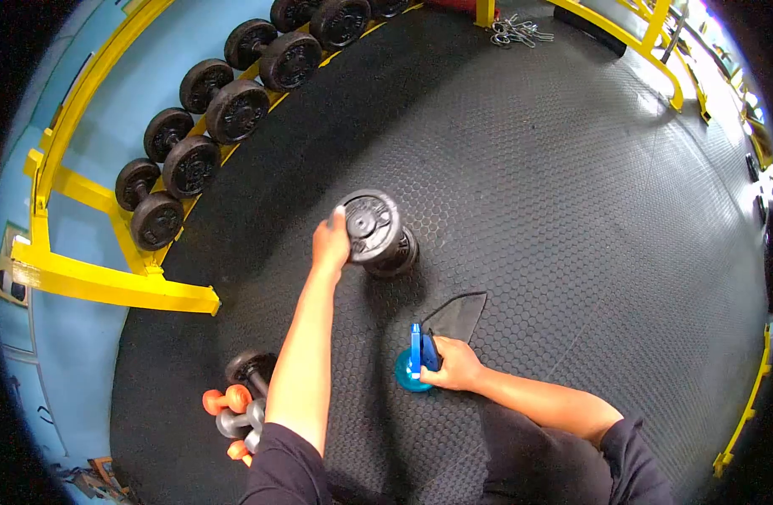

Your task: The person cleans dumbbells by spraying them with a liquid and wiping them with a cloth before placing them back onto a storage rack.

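Dumbbell (376, 231) on the mat (571, 210) is gripped by the left hand (330, 241); a bottle (414, 358) is clasped by the right hand (455, 366).

Dumbbell (371, 225) handle hidden under top plate; blue object (414, 352) half covered by right hand (455, 366); small dumbbells (232, 419) partly behind left forearm (306, 353).

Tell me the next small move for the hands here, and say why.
Probably lift the blue bottle toward the dumbbell. The left hand holds the dumbbell upright on its end on the mat. The right hand grips the bottle, which stands on the mat. A dark cloth lies beside it, untouched, so wetting the plate seems to come before wiping.
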A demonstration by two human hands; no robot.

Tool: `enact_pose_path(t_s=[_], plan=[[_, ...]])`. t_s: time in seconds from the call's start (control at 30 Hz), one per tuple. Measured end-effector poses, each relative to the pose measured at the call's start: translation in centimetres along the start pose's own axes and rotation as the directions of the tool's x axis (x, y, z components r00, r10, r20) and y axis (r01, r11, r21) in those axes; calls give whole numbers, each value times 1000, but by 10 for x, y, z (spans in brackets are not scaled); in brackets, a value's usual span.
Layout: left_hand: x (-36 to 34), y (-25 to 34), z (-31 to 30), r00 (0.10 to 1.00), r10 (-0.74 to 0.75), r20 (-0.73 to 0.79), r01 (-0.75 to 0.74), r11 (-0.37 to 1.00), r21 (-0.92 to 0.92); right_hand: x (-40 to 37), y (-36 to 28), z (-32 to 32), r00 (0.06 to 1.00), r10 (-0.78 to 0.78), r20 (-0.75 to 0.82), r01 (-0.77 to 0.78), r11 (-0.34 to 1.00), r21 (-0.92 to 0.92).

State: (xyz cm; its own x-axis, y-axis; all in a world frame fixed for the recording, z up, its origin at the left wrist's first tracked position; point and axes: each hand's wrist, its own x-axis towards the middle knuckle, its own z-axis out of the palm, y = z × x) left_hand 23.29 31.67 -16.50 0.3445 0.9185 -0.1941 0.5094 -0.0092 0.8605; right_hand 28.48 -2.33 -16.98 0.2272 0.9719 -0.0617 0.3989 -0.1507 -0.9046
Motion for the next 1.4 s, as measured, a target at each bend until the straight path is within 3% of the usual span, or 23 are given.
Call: enact_pose_path(t_s=[0.07, 0.13, 0.23, 0.27, 0.33, 0.4, 0.43, 0.47, 0.53, 0.6, 0.67, 0.73, 0.8, 0.87, 0.93, 0.97, 1.03, 1.1, 1.17, 1.23, 1.27, 1.33, 1.4], plan=[[-16, -17, -11, 999, -28, -17, 26, 994, -106, 1, -5, 0, 999, -19, -43, 19, 1000, 4], [-74, 23, -30, 956, -210, 205, 259, 933, -250, 4, -14, -5, 1000, -2, -16, 3, 999, 33], [-155, -13, -48, 961, 81, 264, 10, 946, -325, 6, -27, -13, 999, -50, -10, 51, 987, 152], [-191, -16, -51, 922, 152, 355, -25, 941, -337, 7, -33, -16, 999, -50, -9, 50, 986, 159], [-245, -2, -57, 775, 379, 506, -390, 917, -89, 10, -50, -18, 998, -49, -31, 54, 974, 221], [-270, 15, -47, 835, 366, 410, -426, 902, 63, 15, -65, -16, 992, -106, -68, 119, 964, 238], [-270, 3, -48, 862, 144, 485, -179, 983, 26, 17, -72, -16, 994, -90, 59, 79, 982, 174], [-267, 0, -49, 863, 152, 481, -188, 982, 26, 19, -75, -18, 981, -67, 183, 49, 994, 101], [-259, -2, -51, 930, 157, 333, -117, 984, -137, 23, -77, -24, 966, -160, 203, 107, 962, 249], [-255, 2, -58, 979, 131, 154, -81, 953, -293, 21, -54, -22, 987, -124, 98, 115, 989, 96], [-248, 16, -70, 965, 176, 196, -173, 984, -32, 15, -40, -35, 999, -20, 44, 18, 998, 57], [-242, 28, -74, 968, 120, 219, -110, 992, -58, 6, -28, -46, 985, 151, -81, -155, 987, -42], [-234, 37, -72, 966, 73, 247, -52, 995, -89, 3, -13, -55, 864, 503, 9, -465, 790, 399], [-226, 39, -61, 977, 112, 184, -100, 992, -72, -5, -2, -57, 835, 540, -100, -403, 726, 557], [-218, 36, -50, 981, 125, 151, -107, 987, -120, -4, 13, -50, 717, 692, -85, -284, 401, 871], [-213, 33, -45, 985, 72, 154, -60, 995, -83, -6, 16, -56, 744, 666, -45, -207, 295, 933], [-205, 29, -36, 990, -38, 133, 42, 999, -24, -8, 18, -67, 772, 635, -13, -129, 176, 976], [-202, 23, -31, 994, 0, 106, -2, 1000, 17, -5, 13, -83, 817, 577, 2, 51, -75, 996], [-201, 24, -30, 996, 37, 81, -41, 998, 57, -6, 0, -106, 874, 486, -28, 108, -137, 985], [-200, 32, -33, 919, 389, -61, -380, 918, 116, -4, -25, -122, 865, 491, -103, 198, -146, 969], [-198, 32, -34, 919, 389, -66, -381, 918, 113, -2, -15, -116, 867, 487, -103, 195, -142, 970], [-195, 30, -36, 950, 312, -31, -310, 949, 53, 0, 15, -89, 850, 523, 65, -127, 85, 988], [-189, 24, -37, 970, 244, -8, -243, 969, 52, 7, 16, -90, 821, 467, 329, -307, -124, 944]])
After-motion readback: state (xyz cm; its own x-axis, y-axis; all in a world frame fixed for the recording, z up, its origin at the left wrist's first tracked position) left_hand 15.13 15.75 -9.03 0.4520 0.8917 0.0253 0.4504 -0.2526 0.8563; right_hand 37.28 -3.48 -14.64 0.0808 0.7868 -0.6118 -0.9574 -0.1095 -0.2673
